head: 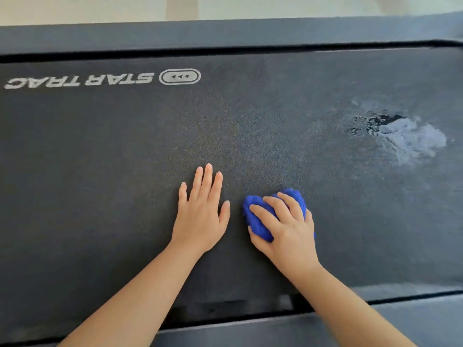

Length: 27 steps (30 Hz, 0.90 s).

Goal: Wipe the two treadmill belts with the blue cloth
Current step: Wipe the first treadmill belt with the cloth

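— So, where are your hands just now?

— Both are down on the treadmill belt (100, 151), toward its near edge. My left hand (200, 216) lies flat on the dark surface, palm down, fingers stretched out and only slightly spread, holding nothing. My right hand (288, 229) is just beside it, to the right, curled over the blue cloth (258, 216).

— Is the cloth spread out?

— No, it is bunched into a wad under my palm. My fingers are wrapped across the top of it and press it against the belt; blue shows past my fingertips on the far side and by my thumb on the left.

— What else is on the belt?

— Far off to the right, well apart from the cloth, sits a pale, whitish smear (411, 139) with a darker blotchy patch at its far left edge. At the far left, the white brand lettering (102, 78) reads upside down from where I am. Beyond the belt runs the far side rail (225, 33), and a grey near rail (413, 314) lies at the near right.
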Motion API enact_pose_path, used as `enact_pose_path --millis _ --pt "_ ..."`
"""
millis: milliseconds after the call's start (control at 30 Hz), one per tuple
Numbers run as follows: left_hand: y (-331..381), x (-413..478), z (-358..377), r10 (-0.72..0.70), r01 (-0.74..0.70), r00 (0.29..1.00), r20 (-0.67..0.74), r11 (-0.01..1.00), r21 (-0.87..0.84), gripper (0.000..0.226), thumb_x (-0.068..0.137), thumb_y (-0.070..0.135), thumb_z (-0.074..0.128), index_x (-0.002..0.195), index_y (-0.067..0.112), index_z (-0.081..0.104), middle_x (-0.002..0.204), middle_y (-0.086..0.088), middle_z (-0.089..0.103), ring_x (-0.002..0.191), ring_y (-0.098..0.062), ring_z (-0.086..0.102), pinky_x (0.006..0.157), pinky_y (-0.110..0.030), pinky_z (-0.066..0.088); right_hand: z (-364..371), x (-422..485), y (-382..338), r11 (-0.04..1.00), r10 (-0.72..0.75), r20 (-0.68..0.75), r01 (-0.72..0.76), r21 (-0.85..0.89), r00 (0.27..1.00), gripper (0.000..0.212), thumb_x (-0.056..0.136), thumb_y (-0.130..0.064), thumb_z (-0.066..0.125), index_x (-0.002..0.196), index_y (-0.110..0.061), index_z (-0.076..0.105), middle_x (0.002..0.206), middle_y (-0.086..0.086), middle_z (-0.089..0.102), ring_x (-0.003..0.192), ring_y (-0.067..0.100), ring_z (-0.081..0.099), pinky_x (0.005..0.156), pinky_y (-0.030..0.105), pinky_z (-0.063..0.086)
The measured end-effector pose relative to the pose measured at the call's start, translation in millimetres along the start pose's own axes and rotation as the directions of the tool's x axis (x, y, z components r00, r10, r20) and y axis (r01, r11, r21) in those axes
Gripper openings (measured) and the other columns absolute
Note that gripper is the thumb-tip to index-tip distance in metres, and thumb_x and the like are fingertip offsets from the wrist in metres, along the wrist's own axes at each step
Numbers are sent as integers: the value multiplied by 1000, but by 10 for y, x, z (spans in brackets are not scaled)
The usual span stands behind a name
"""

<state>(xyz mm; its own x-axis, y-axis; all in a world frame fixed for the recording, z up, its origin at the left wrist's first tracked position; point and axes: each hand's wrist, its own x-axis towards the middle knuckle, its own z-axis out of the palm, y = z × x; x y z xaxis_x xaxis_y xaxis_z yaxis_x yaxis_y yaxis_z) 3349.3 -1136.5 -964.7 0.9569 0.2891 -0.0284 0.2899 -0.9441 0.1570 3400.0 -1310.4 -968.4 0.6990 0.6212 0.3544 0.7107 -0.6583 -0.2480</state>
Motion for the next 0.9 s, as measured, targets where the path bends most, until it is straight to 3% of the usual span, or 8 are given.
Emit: enact_pose_path --millis 133,200,300,467,633,767,900 --pt "51 -12 -51 -18 18 1000 9 1000 11 61 89 37 25 137 4 42 148 -17 33 136 -32 31 102 -55 32 -66 -30 234 1000 11 -15 -11 -15 1000 31 76 -42 56 101 -25 65 107 2 66 111 24 50 71 42 48" --pt "151 21 -117 -56 47 994 98 995 88 60 93 34 23 142 1 30 151 -21 21 140 -35 20 108 -52 24 -182 -128 455 991 132 -56 -134 -31 990 32 77 -43 54 101 -25 65 106 2 65 110 24 50 69 43 49" --pt "455 136 -130 -79 64 990 119 991 121 62 98 37 22 145 -3 13 153 -24 6 142 -36 1 113 -48 7 -324 -227 684 957 280 -99 -286 -47 955 39 77 -44 50 100 -19 70 105 2 65 112 23 46 72 47 49" --pt "637 138 73 79 -81 996 43 996 35 64 88 35 17 135 1 44 144 -18 38 135 -31 35 102 -52 35 -323 -252 668 939 331 -115 -339 -63 937 40 77 -44 49 103 -20 69 107 1 64 114 23 45 77 50 46" --pt "598 119 56 119 -115 991 61 991 -67 64 86 35 23 134 -1 45 143 -20 39 134 -32 36 101 -53 36 -334 -259 636 932 341 -83 -348 -105 937 45 78 -45 47 108 -19 68 111 3 62 115 24 41 79 53 44" --pt "665 204 -85 100 -90 981 166 994 -65 63 94 33 32 146 0 16 154 -21 7 143 -32 5 113 -48 10 -301 -246 617 925 347 -108 -359 -125 932 44 77 -43 47 107 -19 69 109 3 62 115 25 42 80 54 44" --pt "1046 283 -30 -15 13 985 174 1000 15 69 98 40 24 145 -5 2 151 -29 -5 140 -43 -4 113 -51 3 -260 -250 629 932 315 -147 -335 -138 938 44 77 -43 48 105 -17 69 109 4 63 115 27 44 79 53 44"
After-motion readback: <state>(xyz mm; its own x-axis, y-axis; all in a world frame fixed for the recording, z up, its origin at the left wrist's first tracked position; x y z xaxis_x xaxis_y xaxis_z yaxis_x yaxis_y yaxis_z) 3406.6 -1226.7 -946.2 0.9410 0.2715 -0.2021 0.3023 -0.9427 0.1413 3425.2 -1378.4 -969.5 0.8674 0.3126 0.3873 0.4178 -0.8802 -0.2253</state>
